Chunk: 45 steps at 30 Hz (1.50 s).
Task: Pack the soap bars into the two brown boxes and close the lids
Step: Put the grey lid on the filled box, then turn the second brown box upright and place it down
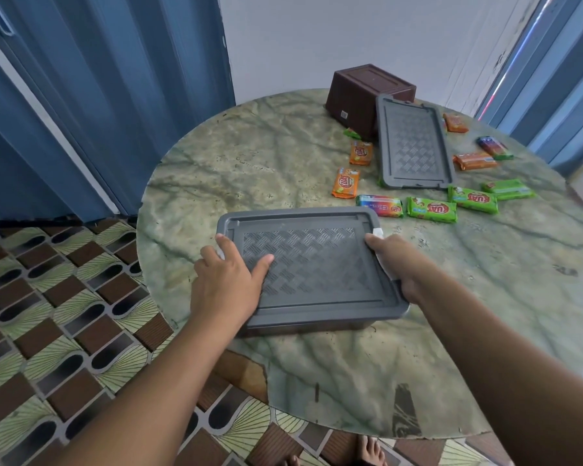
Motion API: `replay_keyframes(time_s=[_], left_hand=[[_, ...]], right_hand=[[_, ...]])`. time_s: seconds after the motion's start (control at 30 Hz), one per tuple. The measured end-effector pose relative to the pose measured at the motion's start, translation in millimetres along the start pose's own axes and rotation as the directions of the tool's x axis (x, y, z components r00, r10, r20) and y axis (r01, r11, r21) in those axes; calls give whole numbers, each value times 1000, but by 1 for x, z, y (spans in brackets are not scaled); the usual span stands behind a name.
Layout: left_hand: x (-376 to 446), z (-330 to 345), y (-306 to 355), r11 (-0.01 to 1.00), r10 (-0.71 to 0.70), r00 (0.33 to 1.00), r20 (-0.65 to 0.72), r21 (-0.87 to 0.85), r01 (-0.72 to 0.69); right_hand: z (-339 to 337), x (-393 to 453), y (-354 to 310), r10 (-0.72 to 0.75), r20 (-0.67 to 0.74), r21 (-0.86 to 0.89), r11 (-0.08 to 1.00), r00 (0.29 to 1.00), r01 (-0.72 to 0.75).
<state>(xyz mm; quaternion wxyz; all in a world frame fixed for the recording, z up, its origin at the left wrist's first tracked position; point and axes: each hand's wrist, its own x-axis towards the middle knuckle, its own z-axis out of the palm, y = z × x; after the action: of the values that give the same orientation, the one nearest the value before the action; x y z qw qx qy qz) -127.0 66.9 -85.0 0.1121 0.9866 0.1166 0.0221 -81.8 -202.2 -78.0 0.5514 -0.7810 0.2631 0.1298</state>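
Note:
A box stands near me on the round marble table with a grey lid on top. My left hand presses on the lid's left edge, thumb flat on its patterned face. My right hand grips the lid's right edge beside a white clip. A brown box sits upside down at the back, a second grey lid lying loose beside it. Several wrapped soap bars lie around that lid: orange ones, green ones and a multicoloured one.
The table's near edge is chipped. Blue folding doors stand to the left and a white wall behind. A patterned tile floor lies below, with my bare feet under the table edge.

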Motion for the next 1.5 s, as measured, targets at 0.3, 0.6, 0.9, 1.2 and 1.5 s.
replay_keyframes(time_s=[0.3,0.6,0.9,1.2,1.5], left_hand=[[13,-3,10,998,18,999,-50,-61,-21],[26,-28,138,813,336,942,-2,-505,-291],[67,48,337,587,138,899,415,-766,263],[85,114,461,194,-238,765,599,-742,641],[136,129,484,-61,-325,700,636,-752,656]], right_hand=[[-2,2,7,-2,37,70,998,999,-1],[-77,50,28,-109,-37,73,991,993,111],[-213,185,37,-274,-98,-159,953,957,257],[-296,260,27,-384,161,-277,867,909,415],[-308,295,-7,-436,195,-341,809,878,478]])
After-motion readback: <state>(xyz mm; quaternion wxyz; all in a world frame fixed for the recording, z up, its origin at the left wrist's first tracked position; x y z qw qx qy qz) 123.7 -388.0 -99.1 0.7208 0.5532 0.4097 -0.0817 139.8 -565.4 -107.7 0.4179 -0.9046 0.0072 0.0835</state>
